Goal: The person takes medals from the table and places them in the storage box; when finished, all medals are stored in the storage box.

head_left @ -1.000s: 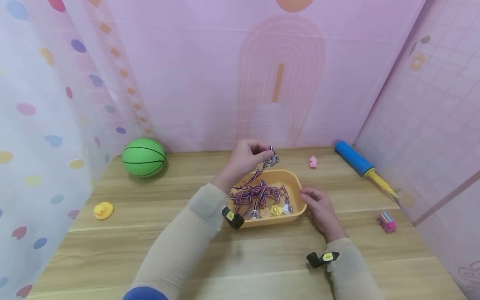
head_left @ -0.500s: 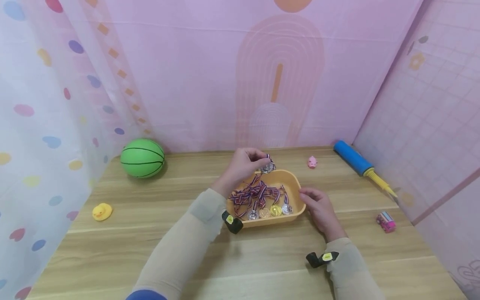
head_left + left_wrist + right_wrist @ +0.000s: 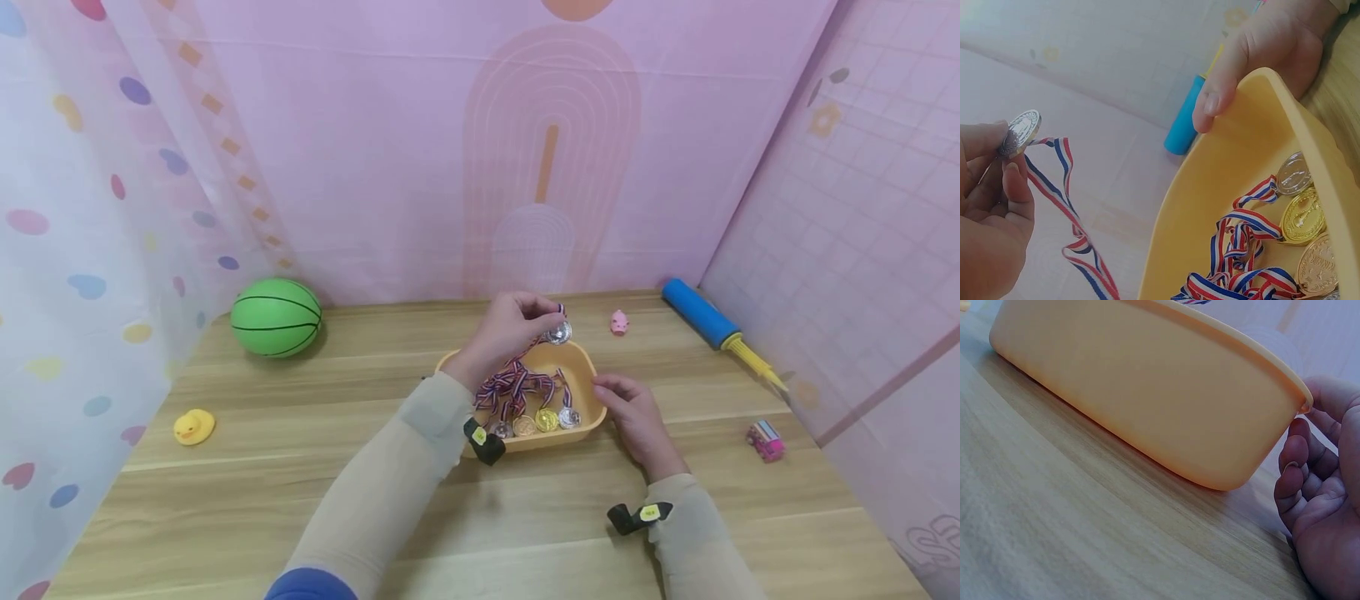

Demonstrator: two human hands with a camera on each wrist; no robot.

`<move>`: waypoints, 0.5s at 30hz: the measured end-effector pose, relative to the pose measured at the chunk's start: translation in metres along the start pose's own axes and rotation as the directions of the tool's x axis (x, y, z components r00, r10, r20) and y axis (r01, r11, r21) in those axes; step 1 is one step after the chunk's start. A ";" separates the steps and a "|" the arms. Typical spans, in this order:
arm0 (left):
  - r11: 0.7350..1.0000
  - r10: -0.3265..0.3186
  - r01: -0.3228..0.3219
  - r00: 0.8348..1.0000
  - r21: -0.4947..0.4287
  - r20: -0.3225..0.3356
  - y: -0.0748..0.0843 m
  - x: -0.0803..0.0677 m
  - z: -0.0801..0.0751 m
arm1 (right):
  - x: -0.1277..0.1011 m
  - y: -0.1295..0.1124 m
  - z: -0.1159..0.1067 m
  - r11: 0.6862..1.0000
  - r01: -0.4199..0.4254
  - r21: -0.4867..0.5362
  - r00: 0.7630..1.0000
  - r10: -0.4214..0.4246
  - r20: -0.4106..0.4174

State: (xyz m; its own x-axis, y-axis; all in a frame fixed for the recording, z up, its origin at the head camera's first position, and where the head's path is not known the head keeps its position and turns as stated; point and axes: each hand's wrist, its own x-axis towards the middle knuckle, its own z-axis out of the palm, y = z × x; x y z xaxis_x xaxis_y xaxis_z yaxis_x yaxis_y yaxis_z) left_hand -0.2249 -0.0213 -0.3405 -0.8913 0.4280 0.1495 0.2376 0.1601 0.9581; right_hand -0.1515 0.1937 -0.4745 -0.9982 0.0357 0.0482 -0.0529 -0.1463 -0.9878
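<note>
At far left of the head view a duck point(image 3: 193, 426) and a green ball point(image 3: 276, 306) lie on the table point(image 3: 300, 500). In the middle, the left hand point(image 3: 510, 329) pinches a silver medal point(image 3: 558, 332) above the far rim of the tub point(image 3: 581, 358), and its ribbon point(image 3: 525, 367) hangs down into the tub over other medals point(image 3: 546, 419). The right hand point(image 3: 633, 412), fingers curled, grips the right rim of the tub. Further right are a pig point(image 3: 618, 322), a pump point(image 3: 712, 327) and a toy car point(image 3: 765, 440).

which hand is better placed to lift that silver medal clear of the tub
Left. The left hand already pinches the silver medal above the yellow tub; the right hand steadies its rim.
</note>
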 end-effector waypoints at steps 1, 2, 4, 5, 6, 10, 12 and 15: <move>1.000 0.003 -0.003 1.000 -0.007 0.003 0.001 0.000 0.000 | 0.000 0.000 0.000 1.000 0.001 0.004 1.000 -0.001 -0.001; 1.000 0.005 -0.005 1.000 -0.012 0.008 0.002 0.000 0.000 | 0.000 0.000 0.000 1.000 0.000 0.005 1.000 0.000 -0.003; 1.000 0.012 -0.012 1.000 -0.021 0.016 0.004 0.001 0.001 | 0.000 0.000 0.000 1.000 -0.004 0.002 1.000 0.004 -0.005; 1.000 0.016 -0.016 1.000 -0.021 0.021 0.005 0.001 0.002 | 0.001 0.000 0.000 1.000 -0.004 -0.001 1.000 0.004 -0.004; 1.000 0.020 -0.020 0.999 -0.022 0.027 0.007 0.002 0.003 | 0.001 0.000 0.000 1.000 -0.004 -0.007 1.000 0.004 -0.003; 0.999 0.051 -0.050 0.998 -0.017 0.046 0.012 0.002 0.008 | 0.001 0.000 0.001 1.000 -0.008 -0.022 1.000 0.008 -0.006; 0.998 0.064 -0.063 0.997 -0.024 0.049 0.016 0.002 0.011 | 0.001 0.000 0.001 1.000 -0.011 -0.024 1.000 0.011 -0.005; 0.996 0.079 -0.077 0.996 -0.050 0.047 0.022 0.000 0.013 | 0.001 -0.001 0.001 1.000 -0.012 -0.015 1.000 0.012 -0.004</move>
State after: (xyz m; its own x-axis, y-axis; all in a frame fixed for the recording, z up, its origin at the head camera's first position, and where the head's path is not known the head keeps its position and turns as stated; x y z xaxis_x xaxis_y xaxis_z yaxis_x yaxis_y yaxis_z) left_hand -0.2149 -0.0057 -0.3223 -0.8504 0.4810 0.2131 0.2857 0.0821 0.9548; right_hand -0.1525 0.1931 -0.4738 -0.9987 0.0380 0.0353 -0.0400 -0.1314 -0.9905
